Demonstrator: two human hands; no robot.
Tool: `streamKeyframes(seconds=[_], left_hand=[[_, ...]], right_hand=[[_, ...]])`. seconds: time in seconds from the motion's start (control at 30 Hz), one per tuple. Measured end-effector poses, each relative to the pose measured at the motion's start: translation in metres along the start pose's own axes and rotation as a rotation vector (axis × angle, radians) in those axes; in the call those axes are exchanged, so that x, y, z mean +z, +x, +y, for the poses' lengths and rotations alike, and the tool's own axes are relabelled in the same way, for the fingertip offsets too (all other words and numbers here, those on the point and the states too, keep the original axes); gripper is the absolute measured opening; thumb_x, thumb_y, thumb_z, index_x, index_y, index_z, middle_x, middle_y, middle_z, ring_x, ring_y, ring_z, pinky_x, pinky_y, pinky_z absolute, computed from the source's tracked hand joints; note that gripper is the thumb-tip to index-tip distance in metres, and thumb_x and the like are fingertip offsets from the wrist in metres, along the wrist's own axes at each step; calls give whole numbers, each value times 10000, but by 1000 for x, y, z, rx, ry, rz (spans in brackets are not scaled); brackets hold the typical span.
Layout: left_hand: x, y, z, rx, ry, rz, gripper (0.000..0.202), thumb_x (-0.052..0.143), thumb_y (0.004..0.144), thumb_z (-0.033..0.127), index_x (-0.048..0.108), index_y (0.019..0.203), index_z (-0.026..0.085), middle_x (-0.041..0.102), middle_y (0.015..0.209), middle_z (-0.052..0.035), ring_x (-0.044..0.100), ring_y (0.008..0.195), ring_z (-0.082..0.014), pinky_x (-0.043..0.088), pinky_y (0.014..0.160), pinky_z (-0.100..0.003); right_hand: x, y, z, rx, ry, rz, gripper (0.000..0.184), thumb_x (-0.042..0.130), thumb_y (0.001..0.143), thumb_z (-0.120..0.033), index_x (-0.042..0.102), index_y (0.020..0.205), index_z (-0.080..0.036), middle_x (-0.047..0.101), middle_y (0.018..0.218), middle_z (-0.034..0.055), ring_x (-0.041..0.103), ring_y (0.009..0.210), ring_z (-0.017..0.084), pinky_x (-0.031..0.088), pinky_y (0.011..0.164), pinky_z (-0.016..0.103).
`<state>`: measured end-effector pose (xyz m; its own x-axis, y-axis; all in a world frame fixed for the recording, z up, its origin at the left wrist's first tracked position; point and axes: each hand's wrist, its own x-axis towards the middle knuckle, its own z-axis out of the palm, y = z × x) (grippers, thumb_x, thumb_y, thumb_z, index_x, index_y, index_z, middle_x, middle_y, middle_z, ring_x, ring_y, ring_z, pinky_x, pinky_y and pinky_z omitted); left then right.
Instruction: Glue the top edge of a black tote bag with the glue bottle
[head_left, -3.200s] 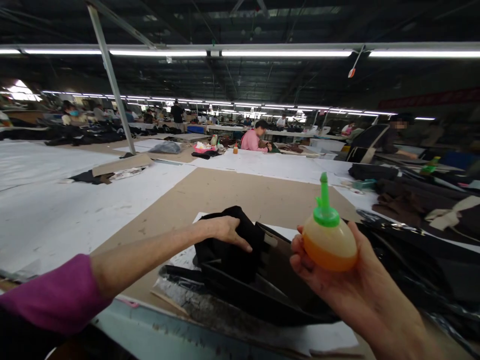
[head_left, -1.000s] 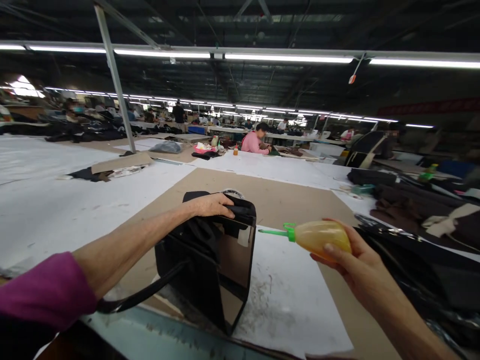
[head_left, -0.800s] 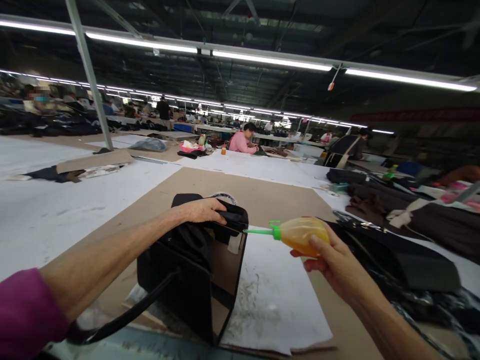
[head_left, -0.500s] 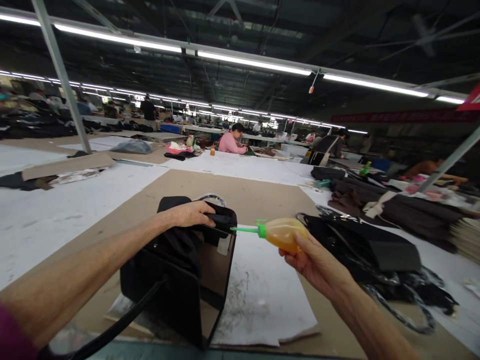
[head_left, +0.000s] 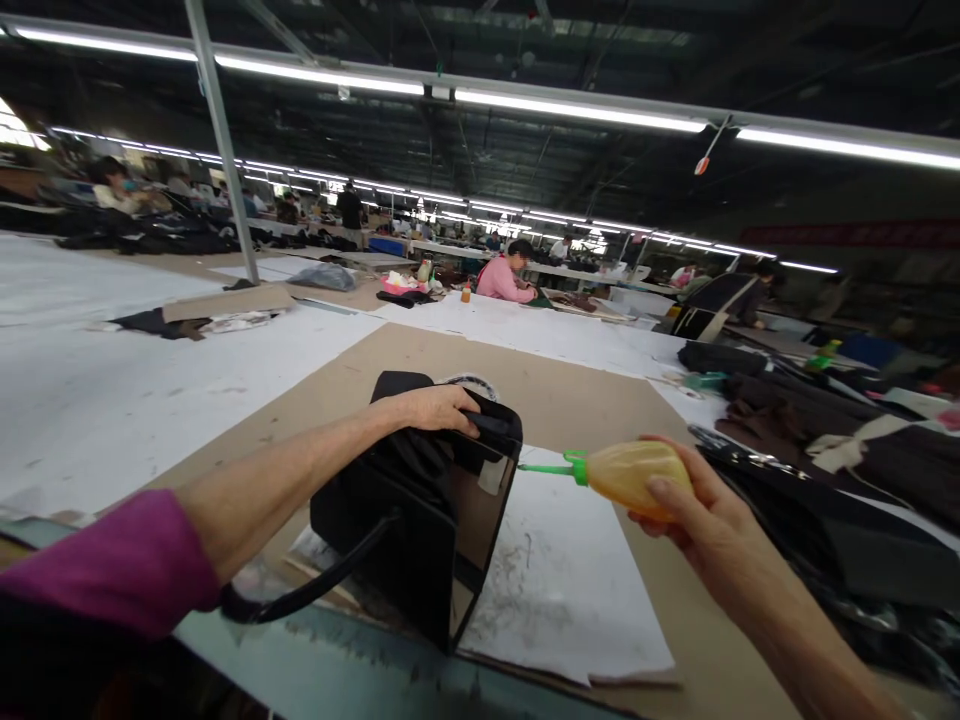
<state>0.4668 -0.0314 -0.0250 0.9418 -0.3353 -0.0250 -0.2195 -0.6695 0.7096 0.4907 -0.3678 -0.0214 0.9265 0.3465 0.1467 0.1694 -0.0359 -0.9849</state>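
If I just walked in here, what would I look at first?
Probably the squishy yellow glue bottle with a green nozzle, held sideways in the right hand, its tip pointing at the black bag standing in the middle of the table. The left hand grips the bag's top edge. Far behind, a person in a pink top sits at another table.

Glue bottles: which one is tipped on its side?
The yellow glue bottle in the right hand, its green nozzle pointing sideways at the black bag. The small orange bottle on the far table stands upright.
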Motion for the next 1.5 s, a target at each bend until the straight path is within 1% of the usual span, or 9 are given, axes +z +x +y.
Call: streamKeyframes(seconds=[0.17, 0.37, 0.47, 0.67, 0.87, 1.0, 1.17, 1.33, 1.5], left_hand=[[2, 2, -3, -11, -1, 11, 204, 608, 690, 309, 664, 797, 145, 556, 697, 20, 484, 672, -145, 349, 624, -231], [1, 3, -3, -29, -6, 20, 196, 609, 693, 298, 673, 805, 150, 573, 695, 22, 508, 679, -147, 358, 636, -232], [-1, 4, -3, -42, -1, 22, 193, 612, 692, 294, 680, 802, 150, 565, 662, 25, 499, 653, -144, 357, 618, -234], [-5, 12, -8, -48, -5, -19, 185, 631, 702, 285, 705, 819, 163, 594, 667, 26, 513, 641, -138, 365, 605, -225], [-7, 17, -7, -52, -9, -32, 179, 637, 703, 276, 723, 817, 169, 602, 657, 28, 509, 631, -133, 365, 601, -225], [-6, 18, -6, -58, -14, -34, 188, 643, 692, 285, 722, 811, 162, 607, 665, 26, 517, 649, -140, 377, 620, -228], [-6, 19, -9, -53, -7, -33, 196, 648, 688, 296, 717, 812, 161, 613, 690, 23, 531, 682, -149, 384, 646, -231], [-6, 17, -9, -52, -18, -46, 253, 624, 702, 303, 715, 890, 160, 652, 778, 13, 563, 756, -167, 400, 693, -229], [-5, 17, -12, -45, -46, -60, 288, 623, 707, 313, 710, 933, 157, 668, 820, 0, 576, 767, -173, 409, 700, -229]], right_hand=[[-4, -1, 9, -9, 23, -2, 562, 821, 661, -404, 545, 1108, -205, 641, 816, 9, 575, 586, 122, 520, 517, 169], [-5, -2, 13, -3, 71, 16, 572, 815, 672, -369, 529, 1153, -247, 633, 1034, 32, 643, 834, 223, 605, 634, 267], [-8, -2, 16, -50, 49, 37, 575, 815, 669, -365, 526, 1155, -266, 626, 1070, 25, 635, 873, 229, 604, 660, 269], [-8, 2, 18, -206, -74, 9, 534, 793, 706, -358, 521, 1157, -273, 644, 985, 1, 617, 745, 170, 557, 666, 229], [-3, 6, 15, -326, -197, 41, 554, 810, 660, -390, 536, 1124, -263, 628, 992, 10, 607, 791, 196, 546, 729, 269], [-2, 8, 16, -339, -219, 54, 550, 799, 664, -390, 536, 1132, -267, 614, 1028, 17, 604, 824, 208, 543, 771, 297], [1, 5, 17, -361, -211, 45, 504, 803, 662, -382, 559, 1094, -295, 602, 1051, -7, 603, 843, 183, 533, 762, 231], [-1, -1, 26, -334, -247, 7, 506, 795, 688, -368, 556, 1131, -317, 593, 1083, -24, 586, 920, 181, 514, 795, 203], [1, -3, 29, -314, -255, -22, 499, 788, 707, -361, 544, 1142, -323, 597, 1064, -35, 588, 897, 162, 510, 768, 175]])
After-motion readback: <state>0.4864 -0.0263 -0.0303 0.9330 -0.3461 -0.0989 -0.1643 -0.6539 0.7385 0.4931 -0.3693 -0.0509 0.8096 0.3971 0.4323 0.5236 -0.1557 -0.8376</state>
